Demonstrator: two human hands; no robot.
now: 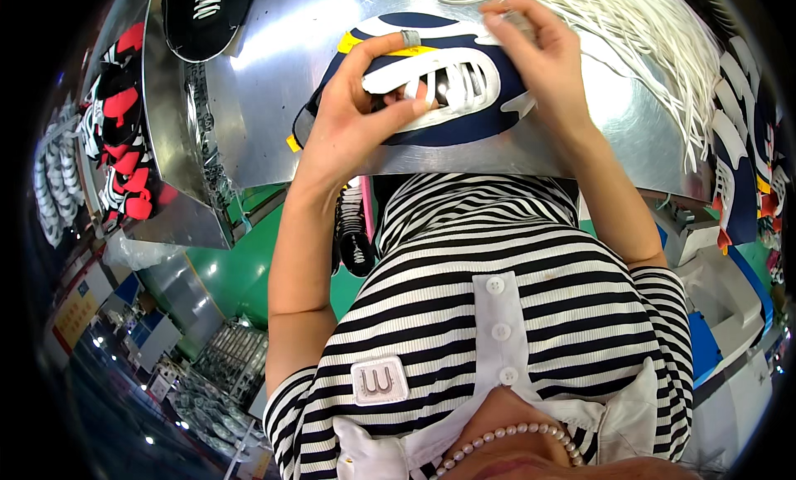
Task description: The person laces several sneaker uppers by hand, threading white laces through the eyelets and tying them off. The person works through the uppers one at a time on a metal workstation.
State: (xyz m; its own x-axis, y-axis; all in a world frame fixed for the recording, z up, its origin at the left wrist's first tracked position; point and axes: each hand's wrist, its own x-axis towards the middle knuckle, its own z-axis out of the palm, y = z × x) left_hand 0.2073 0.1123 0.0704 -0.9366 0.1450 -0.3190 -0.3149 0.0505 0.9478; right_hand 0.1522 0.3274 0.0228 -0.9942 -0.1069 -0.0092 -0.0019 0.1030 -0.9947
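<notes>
A navy shoe upper (458,133) with white trim and yellow patches lies on the metal table before me, its toe to the right. White lace (469,84) crosses its eyelets in several rows. My left hand (347,107) is closed on the upper at the ankle opening, the thumb by the tongue and a finger along the far side. Just beyond the toe, my right hand (547,61) is raised with its fingers curled together in a pinch. What sits between those fingertips, if anything, is hidden. Both index fingers seem to carry grey wraps, the right one blurred.
A heap of loose white laces (643,86) spreads over the right side of the metal table (269,140). At the far left sits a black shoe (207,20). Red, black and white uppers (124,140) hang beyond the left edge; more navy and white uppers (738,165) hang at the right.
</notes>
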